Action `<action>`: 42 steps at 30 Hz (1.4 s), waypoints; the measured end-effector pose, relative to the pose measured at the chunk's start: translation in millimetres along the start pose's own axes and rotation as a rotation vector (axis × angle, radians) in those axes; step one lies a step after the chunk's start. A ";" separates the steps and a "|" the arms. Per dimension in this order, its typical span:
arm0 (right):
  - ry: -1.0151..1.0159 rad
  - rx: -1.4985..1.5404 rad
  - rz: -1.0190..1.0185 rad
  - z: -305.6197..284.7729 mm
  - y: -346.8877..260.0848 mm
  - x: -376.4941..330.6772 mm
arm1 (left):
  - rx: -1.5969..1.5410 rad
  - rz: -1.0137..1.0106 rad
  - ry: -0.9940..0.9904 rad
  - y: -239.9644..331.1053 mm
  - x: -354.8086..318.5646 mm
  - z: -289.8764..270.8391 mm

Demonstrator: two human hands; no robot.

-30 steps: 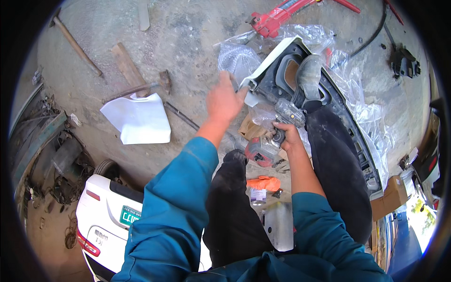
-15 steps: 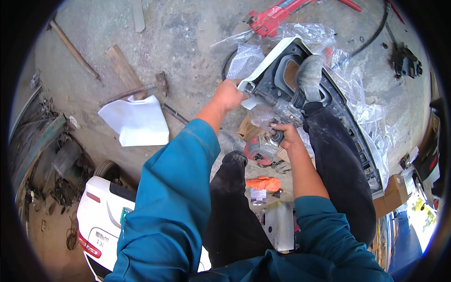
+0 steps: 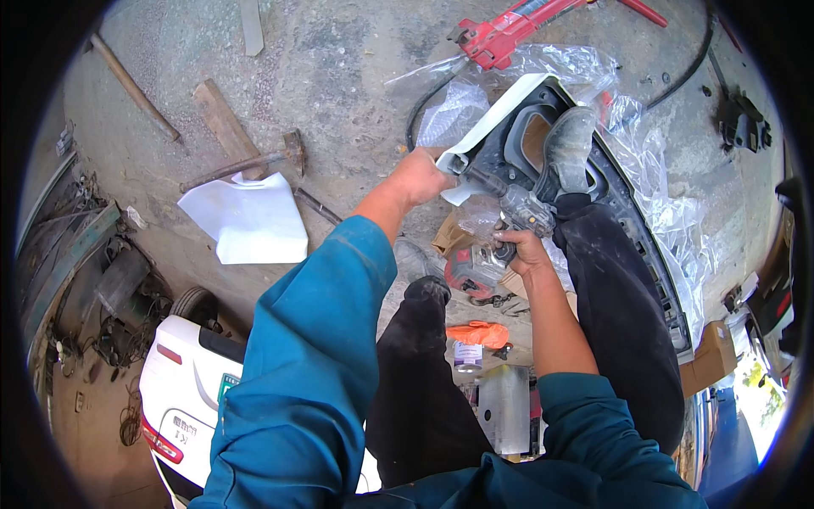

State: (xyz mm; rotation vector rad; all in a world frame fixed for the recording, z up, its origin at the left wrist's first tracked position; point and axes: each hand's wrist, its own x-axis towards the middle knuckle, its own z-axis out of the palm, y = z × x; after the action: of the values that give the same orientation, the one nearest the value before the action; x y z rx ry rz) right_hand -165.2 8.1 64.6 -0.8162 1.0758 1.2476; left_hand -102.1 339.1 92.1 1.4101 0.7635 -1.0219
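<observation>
A black vehicle trim panel with a white outer edge (image 3: 496, 109) lies on the floor ahead of me, and my right shoe (image 3: 568, 144) rests on it. My left hand (image 3: 419, 177) is closed around the panel's near left corner. My right hand (image 3: 524, 248) grips the handle of a grey drill-like power tool (image 3: 524, 209). The tool's nose points up and left at that corner, near my left fingers. Whether its tip touches the panel cannot be made out. Clear plastic film (image 3: 480, 215) hangs beside the tool.
Hammers (image 3: 293, 153), a wooden block (image 3: 225, 127) and a white sheet (image 3: 246, 222) lie to the left. A red jack (image 3: 496, 42) stands beyond the panel; plastic wrap (image 3: 649, 170) spreads rightward. A can (image 3: 466, 356) and orange cloth (image 3: 477, 333) sit between my legs. A white car (image 3: 186, 382) is at lower left.
The panel, the power tool and both hands have shifted slightly right and down in view; the jack appears shifted right too. Both hands keep their hold.
</observation>
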 end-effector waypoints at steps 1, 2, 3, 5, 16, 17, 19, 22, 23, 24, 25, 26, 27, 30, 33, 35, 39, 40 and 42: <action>0.000 0.004 0.008 0.0 -0.6 0.2 | 0.001 0.001 0.000 0.3 0.2 0.1; 0.001 0.004 0.017 0.3 -1.2 0.7 | 0.002 0.002 0.001 0.6 0.1 0.5; 0.002 0.004 0.025 0.5 -1.7 1.3 | 0.003 0.003 0.001 0.9 0.3 0.5; 0.004 -0.006 0.024 4.2 -3.0 0.3 | 0.004 0.022 -0.009 -2.2 2.1 -0.3; -0.024 -0.019 0.049 6.6 -6.4 -5.0 | 0.026 0.052 -0.008 -10.1 7.1 2.3; -0.018 -0.010 0.041 7.3 -5.8 -5.0 | 0.028 0.055 -0.009 -10.5 7.2 2.5; -0.006 0.006 0.027 9.3 -4.9 -4.1 | 0.031 0.061 -0.011 -11.0 7.3 3.0; 0.001 0.022 0.037 9.8 -3.1 -5.2 | 0.051 0.070 -0.011 -9.1 6.0 3.5; 0.005 0.023 0.032 9.0 -2.2 -4.7 | 0.068 0.074 -0.010 -6.9 5.1 3.2; 0.010 0.024 0.027 8.7 -0.7 -4.1 | 0.085 0.077 -0.010 -4.7 3.8 2.8; 0.015 0.026 0.019 7.5 0.9 -3.1 | 0.089 0.066 -0.008 -1.6 2.8 2.6; 0.022 0.029 0.023 6.4 2.0 -2.4 | 0.092 0.056 -0.007 1.7 1.5 2.6; 0.029 0.032 0.026 5.5 2.8 -2.1 | 0.096 0.045 -0.005 5.2 -0.5 2.9; 0.028 0.010 -0.013 17.2 2.4 -1.1 | 0.210 0.094 0.026 7.9 -4.8 2.6; 0.010 0.044 -0.069 19.6 12.2 -9.5 | 0.155 0.135 0.243 -6.4 -26.6 12.7; 0.000 0.058 -0.091 24.6 14.6 -17.4 | 0.165 0.226 0.656 -35.1 -64.2 26.7; 0.238 0.093 -0.130 43.6 28.8 -58.5 | 0.064 -0.099 0.573 -106.1 -185.3 9.7; 0.327 0.115 -0.140 55.8 29.0 -68.7 | 0.051 -0.060 0.583 -135.5 -222.9 8.1; 0.329 0.134 -0.140 57.8 41.0 -86.4 | 0.027 -0.246 0.600 -184.2 -300.6 16.3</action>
State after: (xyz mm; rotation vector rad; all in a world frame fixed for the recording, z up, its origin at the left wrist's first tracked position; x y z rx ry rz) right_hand -193.6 40.6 167.7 -0.9974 1.3256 0.9321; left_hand -392.3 377.8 289.4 1.6978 1.3909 -0.7898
